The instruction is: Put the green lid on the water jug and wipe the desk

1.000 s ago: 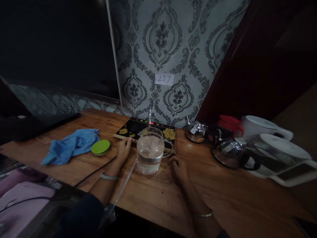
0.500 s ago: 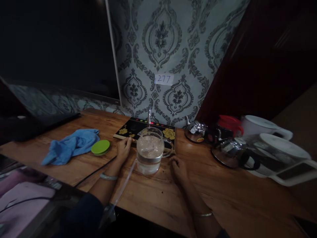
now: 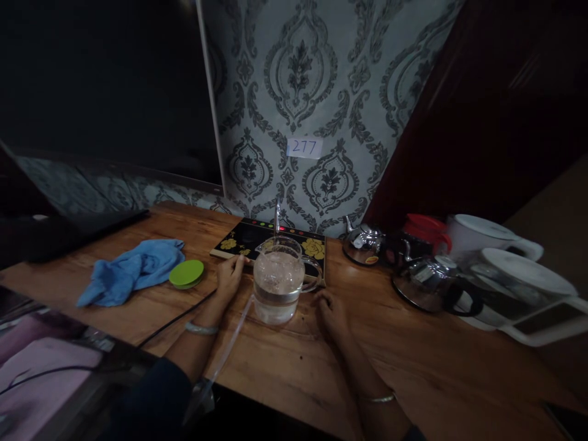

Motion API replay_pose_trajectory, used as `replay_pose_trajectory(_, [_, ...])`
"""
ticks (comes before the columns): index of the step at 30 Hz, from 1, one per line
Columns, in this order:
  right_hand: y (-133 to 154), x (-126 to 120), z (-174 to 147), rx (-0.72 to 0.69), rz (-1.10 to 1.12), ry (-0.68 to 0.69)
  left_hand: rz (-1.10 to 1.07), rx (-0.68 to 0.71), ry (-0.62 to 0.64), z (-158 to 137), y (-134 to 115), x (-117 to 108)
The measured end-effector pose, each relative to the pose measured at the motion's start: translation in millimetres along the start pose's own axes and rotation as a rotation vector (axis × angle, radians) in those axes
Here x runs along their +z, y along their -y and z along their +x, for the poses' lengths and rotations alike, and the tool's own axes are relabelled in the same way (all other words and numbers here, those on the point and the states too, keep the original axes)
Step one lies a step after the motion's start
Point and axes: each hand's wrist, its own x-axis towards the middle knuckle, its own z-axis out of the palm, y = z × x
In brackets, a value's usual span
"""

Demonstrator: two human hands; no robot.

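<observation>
Flanking glass jug (image 3: 277, 291), left hand (image 3: 229, 277), right hand (image 3: 334, 316)

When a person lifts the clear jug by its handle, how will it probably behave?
The jug is probably heavy for its size, since plenty of liquid is inside. It may spill if tilted quickly, because the top looks open. Its transparent wall suggests glass, so a hard knock might break it.

Jug (image 3: 278, 288) seemingly before cooktop (image 3: 252, 236), kettles (image 3: 364, 244) right.
</observation>
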Motion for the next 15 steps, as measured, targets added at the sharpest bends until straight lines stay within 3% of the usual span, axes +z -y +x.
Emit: replay_pose_trajectory(15, [5.9, -2.2, -0.4, -0.004, -0.029, 0.014, 0.041, -0.013, 0.000, -0.1, 0.4, -1.2])
